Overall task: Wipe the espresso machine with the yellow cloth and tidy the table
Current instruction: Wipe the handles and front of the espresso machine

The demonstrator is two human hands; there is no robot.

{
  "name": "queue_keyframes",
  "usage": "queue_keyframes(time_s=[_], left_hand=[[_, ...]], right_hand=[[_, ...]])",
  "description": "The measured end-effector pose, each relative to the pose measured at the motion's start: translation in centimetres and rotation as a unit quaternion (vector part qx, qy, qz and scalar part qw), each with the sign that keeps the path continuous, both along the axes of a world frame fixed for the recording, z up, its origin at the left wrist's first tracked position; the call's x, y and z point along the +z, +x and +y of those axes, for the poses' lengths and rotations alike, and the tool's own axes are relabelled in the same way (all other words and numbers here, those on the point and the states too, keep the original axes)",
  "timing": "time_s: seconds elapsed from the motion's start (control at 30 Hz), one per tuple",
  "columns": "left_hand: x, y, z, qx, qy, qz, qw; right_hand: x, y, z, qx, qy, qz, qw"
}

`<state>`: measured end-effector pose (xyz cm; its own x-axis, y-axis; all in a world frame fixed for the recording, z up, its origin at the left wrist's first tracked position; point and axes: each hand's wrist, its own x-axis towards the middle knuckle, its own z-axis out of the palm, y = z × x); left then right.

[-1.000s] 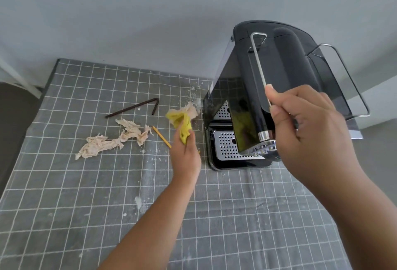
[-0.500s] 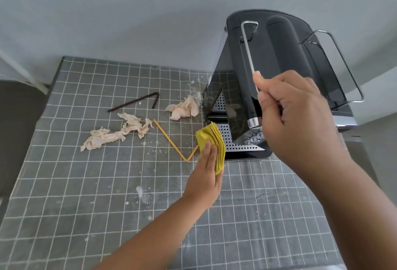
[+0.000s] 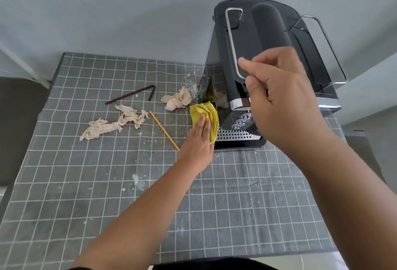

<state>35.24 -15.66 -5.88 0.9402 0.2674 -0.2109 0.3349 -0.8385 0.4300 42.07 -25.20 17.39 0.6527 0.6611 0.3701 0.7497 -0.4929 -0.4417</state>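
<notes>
Straight fingers of the left hand (image 3: 199, 138) press the folded yellow cloth (image 3: 205, 117) flat against the left side of the espresso machine (image 3: 266, 39). The right hand (image 3: 281, 102), fingers curled, pinches the machine's wire handle (image 3: 232, 44). Crumpled tissues (image 3: 113, 122), a yellow stick (image 3: 164, 131) and a bent dark straw (image 3: 133, 95) lie left on the checked tablecloth (image 3: 86, 183).

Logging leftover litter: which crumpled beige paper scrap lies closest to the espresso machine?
The smaller balled-up beige paper scrap, just left of the black espresso machine; the long, stretched-out beige paper scrap lies farther left.
</notes>
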Motion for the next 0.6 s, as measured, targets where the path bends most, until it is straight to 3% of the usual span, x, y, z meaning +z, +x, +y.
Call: queue_keyframes(time_s=[0.1, 0.2, 0.3, 0.43, 0.53, 0.6], left_hand=[[-0.5, -1.5, -0.9, 0.001, 0.004, -0.002, 1.000], [-1.0, -2.5, -2.0, -0.006, 0.011, -0.012, 1.000], [-0.8, -3.4, -3.5, 0.001, 0.025, -0.004, 1.000], [0.0, -2.9, -5.1, 0.021, 0.055, 0.029, 0.998], [0.4, -1.5, -6.2, -0.012, 0.088, 0.043, 0.995], [0.6, -0.4, -7.3, -0.028, 0.086, 0.030, 0.995]], right_hand=[[-0.6, -0.8, -2.8, -0.009, 0.048, -0.008, 0.999], [-2.8, -2.5, -6.7, 0.052, 0.131, -0.050, 0.989], [-6.8, -4.2, -10.6, 0.115, 0.116, -0.061, 0.985], [-14.2, -3.1, -13.4, 0.097, 0.042, 0.083, 0.991], [-18.7, -0.7, -14.5, 0.005, -0.016, 0.161, 0.987], [-19.8, 1.2, -14.8, -0.089, -0.052, 0.243, 0.964]])
